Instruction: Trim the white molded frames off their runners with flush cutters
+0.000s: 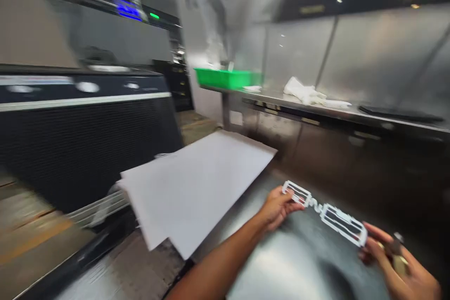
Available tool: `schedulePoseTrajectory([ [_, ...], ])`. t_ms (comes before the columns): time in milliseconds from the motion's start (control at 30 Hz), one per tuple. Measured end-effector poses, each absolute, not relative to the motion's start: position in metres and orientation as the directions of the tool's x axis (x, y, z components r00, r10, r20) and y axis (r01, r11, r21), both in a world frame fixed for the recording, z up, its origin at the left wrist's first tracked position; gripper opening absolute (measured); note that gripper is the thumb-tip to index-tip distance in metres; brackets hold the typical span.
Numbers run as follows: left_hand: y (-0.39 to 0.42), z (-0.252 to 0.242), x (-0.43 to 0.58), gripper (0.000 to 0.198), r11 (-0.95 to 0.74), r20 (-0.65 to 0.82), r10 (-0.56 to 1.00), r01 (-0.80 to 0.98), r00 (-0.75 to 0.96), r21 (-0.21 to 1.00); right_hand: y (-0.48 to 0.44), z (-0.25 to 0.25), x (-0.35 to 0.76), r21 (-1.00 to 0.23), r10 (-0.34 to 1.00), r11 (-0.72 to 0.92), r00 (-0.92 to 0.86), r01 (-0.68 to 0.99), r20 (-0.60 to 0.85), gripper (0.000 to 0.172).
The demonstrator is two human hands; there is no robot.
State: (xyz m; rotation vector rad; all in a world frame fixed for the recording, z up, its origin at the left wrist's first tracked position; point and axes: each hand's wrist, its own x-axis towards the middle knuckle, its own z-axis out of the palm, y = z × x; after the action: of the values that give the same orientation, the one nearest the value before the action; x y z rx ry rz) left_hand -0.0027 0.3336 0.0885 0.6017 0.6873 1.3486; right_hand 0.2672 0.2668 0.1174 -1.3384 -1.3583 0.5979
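A white cut-out piece (342, 225), made of two slotted rectangular frames joined by a thin wavy link, is held above a grey metal surface (281, 262). My left hand (277, 207) pinches its left frame between thumb and fingers. At the far end of the right frame, my right hand (397, 262) grips the edge with thumb and fingertips. A small metallic and brass-coloured tool (399, 258) also sits in my right hand; blur hides its exact shape.
Large white sheets (204, 183) lie left of my left hand. Behind, a steel shelf (274, 100) holds a green bin (225, 78), a crumpled white cloth (305, 92) and a dark flat object (401, 114). A black machine (84, 145) stands at left.
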Motion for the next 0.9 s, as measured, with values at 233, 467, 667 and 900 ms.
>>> schedulePoseTrajectory([
  [233,0.317,0.088,-0.010,0.055,0.193,-0.154,0.980,-0.418,0.125,0.888,0.277,0.082,0.295,-0.985,0.968,0.127,0.203,0.119,0.150,0.058],
  [467,0.308,0.096,0.003,0.063,0.173,-0.160,0.984,-0.233,0.073,0.957,0.254,0.100,0.305,-0.978,0.954,0.169,0.228,0.124,0.194,0.026],
  [667,0.308,0.093,0.003,0.063,0.173,-0.153,0.984,-0.270,0.093,0.947,0.252,0.105,0.307,-0.989,0.985,0.074,0.167,-0.130,0.051,0.027],
  [900,0.304,0.099,0.006,0.062,0.187,-0.170,0.982,-0.313,0.080,0.931,0.256,0.104,0.307,-0.928,0.994,-0.043,0.077,-0.371,-0.077,0.024],
])
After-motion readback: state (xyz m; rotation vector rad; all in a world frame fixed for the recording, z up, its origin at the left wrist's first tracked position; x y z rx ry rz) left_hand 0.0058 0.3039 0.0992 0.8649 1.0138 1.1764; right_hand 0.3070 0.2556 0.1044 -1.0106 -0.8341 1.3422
